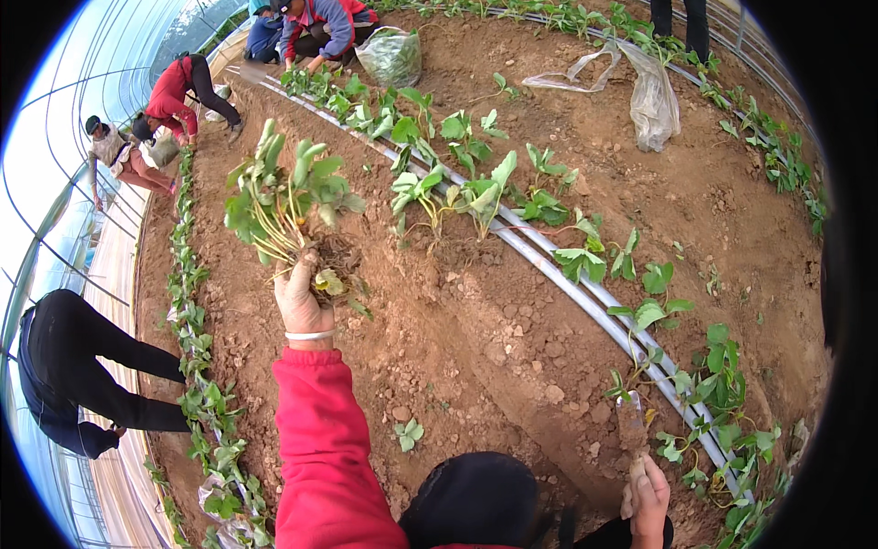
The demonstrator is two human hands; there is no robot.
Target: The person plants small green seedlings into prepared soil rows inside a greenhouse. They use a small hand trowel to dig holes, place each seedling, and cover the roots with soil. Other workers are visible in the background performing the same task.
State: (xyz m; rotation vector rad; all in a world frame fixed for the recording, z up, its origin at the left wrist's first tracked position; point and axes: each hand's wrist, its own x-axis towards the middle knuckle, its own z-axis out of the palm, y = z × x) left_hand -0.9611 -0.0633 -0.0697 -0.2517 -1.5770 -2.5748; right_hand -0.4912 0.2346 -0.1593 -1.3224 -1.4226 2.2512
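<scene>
Left hand (305, 297) up over the soil (439, 375), fingers closed around the root end of a leafy bunch of plants (283, 197), the greenery fanning out beyond the wrist's white band (310, 336). Over on the right, the right hand (650, 501) is clamped on the handle of a trowel (631, 423), its dirt-smeared blade pointing away from the body, just beside the pipes (585, 297); whether it touches the ground, I can't tell. Seedlings (654, 314) line both sides of those pipes, one sprig (409, 434) sits alone between the arms, and a co-worker (91, 366) bends at far left.
</scene>
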